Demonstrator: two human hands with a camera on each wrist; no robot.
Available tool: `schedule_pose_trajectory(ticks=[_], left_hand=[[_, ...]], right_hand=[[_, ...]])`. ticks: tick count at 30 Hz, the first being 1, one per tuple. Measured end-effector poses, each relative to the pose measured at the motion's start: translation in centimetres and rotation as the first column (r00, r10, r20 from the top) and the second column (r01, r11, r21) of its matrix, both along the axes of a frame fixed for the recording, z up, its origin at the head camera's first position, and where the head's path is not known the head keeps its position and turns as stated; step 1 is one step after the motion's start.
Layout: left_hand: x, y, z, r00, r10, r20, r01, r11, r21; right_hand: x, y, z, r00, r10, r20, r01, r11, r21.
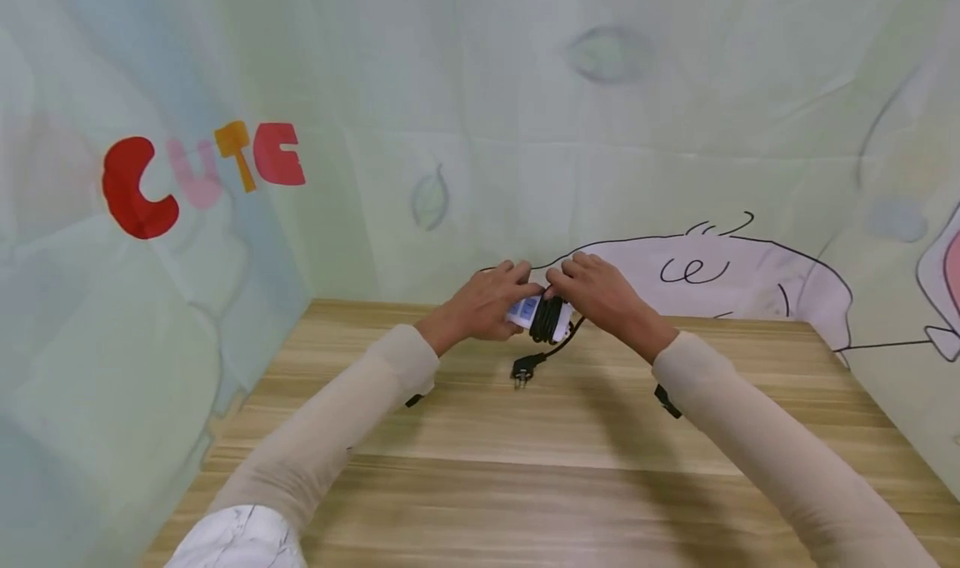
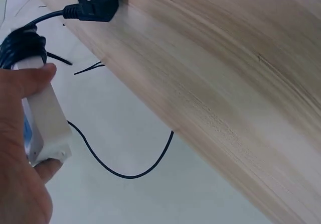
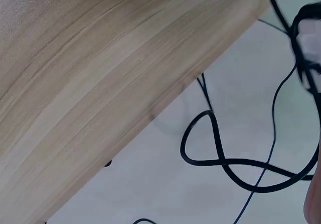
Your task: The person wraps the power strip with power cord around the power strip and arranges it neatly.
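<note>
A white power strip (image 1: 523, 309) with blue sockets is held up over the far part of the table. Black cord (image 1: 547, 321) is wound in several turns around its middle. My left hand (image 1: 486, 303) grips one end of the strip, the thumb lying across its side beside the coil in the left wrist view. At the other end, my right hand (image 1: 600, 295) has its thumb and curled fingers on the wound cord. From there a short length of cord droops to a black plug (image 1: 525, 368) with its metal prongs exposed. Only a sliver of the right hand shows in the right wrist view.
The wood-grain table (image 1: 480, 485) ends just beyond my hands. Behind it hangs a pale green cloth backdrop (image 1: 420, 93) with line drawings and coloured letters, which continues along both sides. Small black devices sit under both sleeve cuffs.
</note>
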State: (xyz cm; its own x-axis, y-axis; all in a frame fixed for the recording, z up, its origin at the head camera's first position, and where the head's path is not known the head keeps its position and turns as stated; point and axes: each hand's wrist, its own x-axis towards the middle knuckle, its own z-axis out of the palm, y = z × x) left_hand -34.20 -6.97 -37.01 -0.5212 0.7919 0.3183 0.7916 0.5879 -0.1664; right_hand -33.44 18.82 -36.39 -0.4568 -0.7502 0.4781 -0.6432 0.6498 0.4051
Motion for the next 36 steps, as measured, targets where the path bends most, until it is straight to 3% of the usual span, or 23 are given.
schedule_pose_trajectory(ticks=[6,10,13,16,19,20,22,25,28,31,33,36], left_hand=[[0.7,0.0,0.0,0.988,-0.091,0.127,0.079,0.992,0.096],[0.8,0.0,-0.2,0.973,-0.125,0.195,0.092,0.981,0.173],[0.7,0.0,-0.1,0.958,-0.145,0.248,0.081,0.965,0.251],[0.6,0.0,0.1,0.947,-0.166,0.276,0.07,0.943,0.326],[0.5,0.2,0.5,0.94,-0.177,0.292,0.053,0.92,0.388],[0.5,0.2,0.5,0.938,-0.176,0.298,0.043,0.914,0.404],[0.5,0.3,0.7,0.936,-0.171,0.308,0.02,0.9,0.436],[0.6,0.5,1.0,0.937,-0.147,0.316,-0.018,0.885,0.465],[0.6,0.7,1.2,0.946,-0.101,0.31,-0.062,0.878,0.475],[0.5,0.8,1.3,0.952,-0.059,0.302,-0.1,0.868,0.486],[0.4,0.8,1.2,0.953,-0.039,0.299,-0.119,0.863,0.492],[0.1,0.8,1.0,0.955,-0.022,0.297,-0.135,0.856,0.498]], right_hand=[[-0.4,1.1,-0.4,0.984,0.043,0.171,-0.025,0.994,-0.109],[-0.7,1.4,-0.7,0.952,0.067,0.298,-0.014,0.985,-0.175],[-1.0,1.5,-0.8,0.916,0.057,0.396,0.039,0.972,-0.231],[-1.2,1.6,-0.9,0.876,0.068,0.478,0.087,0.951,-0.295],[-1.4,1.8,-1.1,0.851,0.12,0.511,0.094,0.923,-0.373],[-2.4,2.3,-1.9,0.842,0.174,0.511,0.064,0.908,-0.415],[-2.5,2.3,-2.2,0.829,0.195,0.524,0.084,0.883,-0.461],[-2.4,2.2,-2.8,0.778,0.191,0.598,0.191,0.835,-0.515],[-1.3,1.2,-2.6,0.691,0.141,0.709,0.355,0.788,-0.503],[-1.0,0.5,-3.0,0.62,0.153,0.77,0.423,0.761,-0.492],[-0.9,0.0,-3.3,0.608,0.176,0.775,0.42,0.756,-0.501],[-0.5,-0.8,-3.9,0.608,0.231,0.76,0.38,0.756,-0.533]])
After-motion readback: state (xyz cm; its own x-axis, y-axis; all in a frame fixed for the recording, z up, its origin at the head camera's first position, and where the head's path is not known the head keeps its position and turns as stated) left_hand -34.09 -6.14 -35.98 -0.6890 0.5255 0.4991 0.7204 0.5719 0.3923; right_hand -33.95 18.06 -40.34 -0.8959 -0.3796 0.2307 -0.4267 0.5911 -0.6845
